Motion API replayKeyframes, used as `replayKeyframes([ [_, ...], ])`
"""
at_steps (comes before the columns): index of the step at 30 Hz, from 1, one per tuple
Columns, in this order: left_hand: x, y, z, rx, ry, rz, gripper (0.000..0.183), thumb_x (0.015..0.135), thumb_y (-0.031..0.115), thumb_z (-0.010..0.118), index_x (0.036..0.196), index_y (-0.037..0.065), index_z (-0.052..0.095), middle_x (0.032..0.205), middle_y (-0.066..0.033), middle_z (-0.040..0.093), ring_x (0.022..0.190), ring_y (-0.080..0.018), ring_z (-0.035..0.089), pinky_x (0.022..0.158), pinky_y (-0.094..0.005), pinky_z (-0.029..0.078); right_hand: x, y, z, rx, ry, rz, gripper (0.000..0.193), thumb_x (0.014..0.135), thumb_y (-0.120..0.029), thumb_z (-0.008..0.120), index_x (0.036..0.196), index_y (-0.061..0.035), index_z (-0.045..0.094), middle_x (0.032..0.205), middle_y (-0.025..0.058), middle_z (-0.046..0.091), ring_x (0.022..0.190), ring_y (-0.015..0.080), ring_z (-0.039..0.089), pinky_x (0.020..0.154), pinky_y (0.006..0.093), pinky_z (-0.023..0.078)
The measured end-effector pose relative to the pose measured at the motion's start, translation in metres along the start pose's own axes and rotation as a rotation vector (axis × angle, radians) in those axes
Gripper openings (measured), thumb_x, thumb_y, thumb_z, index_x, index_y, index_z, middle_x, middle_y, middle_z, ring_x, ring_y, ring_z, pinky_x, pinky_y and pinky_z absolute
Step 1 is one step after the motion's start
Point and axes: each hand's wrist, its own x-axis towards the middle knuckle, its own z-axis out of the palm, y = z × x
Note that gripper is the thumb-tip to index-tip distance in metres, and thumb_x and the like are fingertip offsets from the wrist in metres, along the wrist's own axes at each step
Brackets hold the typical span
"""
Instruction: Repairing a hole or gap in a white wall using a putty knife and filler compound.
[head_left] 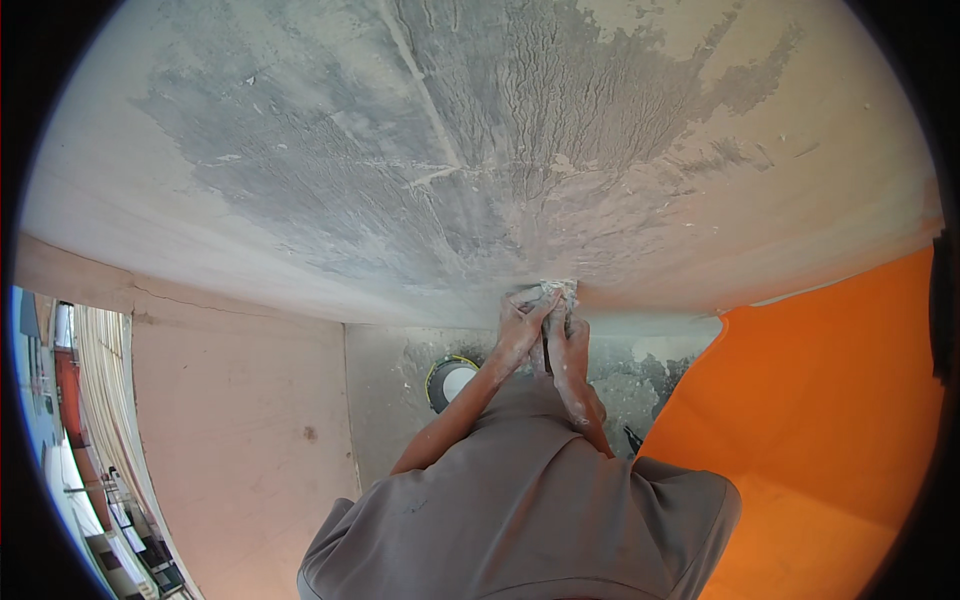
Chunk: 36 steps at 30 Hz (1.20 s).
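My left hand (518, 328) and my right hand (570, 348) are close together in front of the wall (480, 200), both smeared with white paste. Between their fingertips, near the wall's surface, is a white, paste-covered piece (562, 288) whose kind I cannot make out. The fingers of my left hand are bent in against it. My right hand is closed too, and a narrow dark strip, maybe a handle, shows beside its palm. The wall has rough grey patches, cracks and smoother pale areas.
A dark bucket (432, 388) with a yellow rim and white inside stands on the floor left of my forearms. A large orange sheet (800, 420) hangs on the right. A pale side wall (240, 400) rises on the left, with an opening beyond it.
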Motion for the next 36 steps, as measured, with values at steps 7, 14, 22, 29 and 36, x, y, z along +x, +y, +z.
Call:
replayKeyframes([
  [7,-0.011,0.042,0.012,0.391,0.032,0.075,0.020,0.098,0.013,0.068,0.092,-0.003,0.077,0.078,-0.0013,0.072,0.068,-0.0055,0.060,0.060,-0.0246,0.048,-0.014,-0.002,0.015,0.317,-0.086,0.172,0.060,0.110,-0.042,0.048,0.072,0.0020,0.060,0.061,-0.0039,0.052,0.059,0.0072,0.044,0.051,0.0329,0.039],
  [14,-0.016,0.061,0.012,0.675,0.052,0.127,0.022,0.096,0.016,0.069,0.093,-0.003,0.078,0.073,-0.0036,0.073,0.066,-0.0049,0.060,0.059,-0.0256,0.049,-0.022,-0.031,0.032,0.677,-0.031,0.279,0.055,0.111,-0.044,0.046,0.091,0.0018,0.068,0.081,0.0007,0.064,0.072,0.0055,0.054,0.058,0.0258,0.043],
  [22,-0.015,0.053,0.013,0.587,0.059,0.221,0.022,0.096,0.016,0.067,0.094,-0.003,0.078,0.071,-0.0034,0.072,0.062,-0.0061,0.059,0.056,-0.0264,0.049,-0.022,-0.027,0.031,0.674,-0.034,0.310,0.056,0.111,-0.046,0.043,0.087,-0.0007,0.067,0.074,-0.0019,0.061,0.064,0.0054,0.051,0.054,0.0261,0.040],
  [29,-0.004,0.015,0.001,0.219,-0.005,0.056,0.017,0.097,0.009,0.066,0.095,-0.002,0.078,0.081,-0.0021,0.073,0.069,-0.0066,0.062,0.060,-0.0256,0.050,-0.015,-0.016,0.008,0.117,0.014,0.047,0.061,0.109,-0.041,0.048,0.077,0.0099,0.061,0.058,0.0087,0.055,0.058,0.0140,0.049,0.054,0.0390,0.041],
  [36,0.000,-0.021,0.008,-0.232,-0.052,-0.004,0.018,0.101,0.008,0.059,0.109,-0.002,0.071,0.100,-0.0088,0.074,0.086,-0.0130,0.067,0.075,-0.0272,0.055,-0.012,-0.045,-0.011,-0.325,0.134,-0.159,0.051,0.104,-0.033,0.055,0.077,0.0095,0.064,0.064,0.0280,0.058,0.055,0.0370,0.059,0.057,0.0468,0.044],
])
